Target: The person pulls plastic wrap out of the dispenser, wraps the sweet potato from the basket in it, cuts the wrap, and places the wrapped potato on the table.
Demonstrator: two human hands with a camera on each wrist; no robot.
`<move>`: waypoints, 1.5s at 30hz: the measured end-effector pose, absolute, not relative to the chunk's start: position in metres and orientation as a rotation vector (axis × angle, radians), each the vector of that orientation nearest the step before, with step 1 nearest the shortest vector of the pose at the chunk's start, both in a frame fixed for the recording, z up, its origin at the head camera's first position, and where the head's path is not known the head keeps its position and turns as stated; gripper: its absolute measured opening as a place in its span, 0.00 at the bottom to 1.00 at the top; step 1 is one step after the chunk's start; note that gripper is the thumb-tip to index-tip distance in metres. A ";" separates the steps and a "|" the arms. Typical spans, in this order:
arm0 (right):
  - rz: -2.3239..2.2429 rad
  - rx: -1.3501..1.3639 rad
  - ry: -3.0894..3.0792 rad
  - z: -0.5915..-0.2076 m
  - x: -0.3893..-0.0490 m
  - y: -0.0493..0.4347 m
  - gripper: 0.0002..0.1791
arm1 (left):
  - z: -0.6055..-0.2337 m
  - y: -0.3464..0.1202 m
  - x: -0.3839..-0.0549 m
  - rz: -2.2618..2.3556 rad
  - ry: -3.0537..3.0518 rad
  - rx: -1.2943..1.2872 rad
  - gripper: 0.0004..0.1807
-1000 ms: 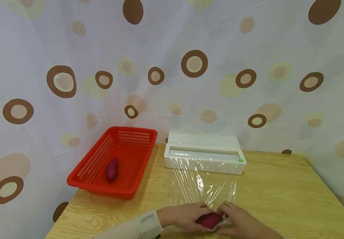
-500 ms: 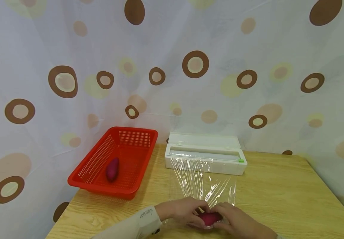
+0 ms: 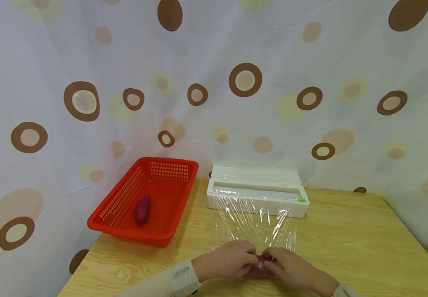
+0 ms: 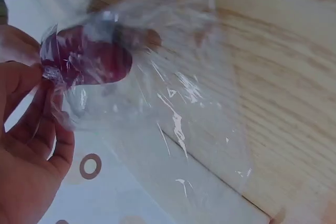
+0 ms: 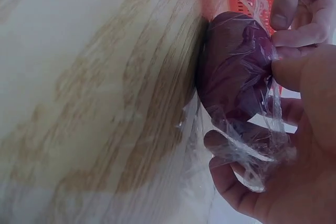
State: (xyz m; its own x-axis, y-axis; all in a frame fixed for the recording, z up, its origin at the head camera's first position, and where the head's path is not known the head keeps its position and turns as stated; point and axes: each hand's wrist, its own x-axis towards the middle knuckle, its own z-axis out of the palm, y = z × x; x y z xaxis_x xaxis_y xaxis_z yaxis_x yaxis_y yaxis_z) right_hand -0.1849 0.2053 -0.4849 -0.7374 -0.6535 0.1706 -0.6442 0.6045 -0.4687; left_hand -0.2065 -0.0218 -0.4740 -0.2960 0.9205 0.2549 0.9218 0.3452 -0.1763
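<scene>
A purple sweet potato [image 3: 260, 270] lies on the table between both hands, low in the head view. Clear plastic wrap [image 3: 254, 229] runs from a white box to it, and creased film covers its skin in the right wrist view. My left hand [image 3: 232, 259] pinches gathered film at one end of the sweet potato, as the left wrist view also shows. On the other side, my right hand [image 3: 292, 270] has its thumb against the wrapped sweet potato [image 5: 231, 72] and its fingers curled in bunched film [image 5: 252, 156]. Part of the sweet potato is hidden behind the hands.
A red basket [image 3: 171, 159] stands at the left, with another purple sweet potato [image 3: 142, 209] inside. The white wrap box [image 3: 302, 209] sits by the back edge with its lid [image 3: 256, 174] raised and a green slider [image 3: 301, 199]. A spotted curtain [image 3: 214, 111] hangs behind the wooden table [image 3: 347, 235].
Both hands have shifted slightly away from the front, and the fingers have come together over the sweet potato. Its top looked barer before; now shiny film lies over it.
</scene>
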 end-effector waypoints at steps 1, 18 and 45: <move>-0.810 -1.121 2.799 -0.485 -0.186 0.205 0.11 | -0.475 -0.022 -0.206 0.007 -2.309 -1.617 0.04; -0.881 -1.005 2.912 -0.494 -0.199 0.204 0.09 | -0.480 -0.025 -0.206 0.127 -2.456 -1.318 0.19; -0.590 -0.924 3.077 -0.486 -0.197 0.195 0.25 | -0.486 -0.018 -0.212 -0.269 -2.935 -1.193 0.37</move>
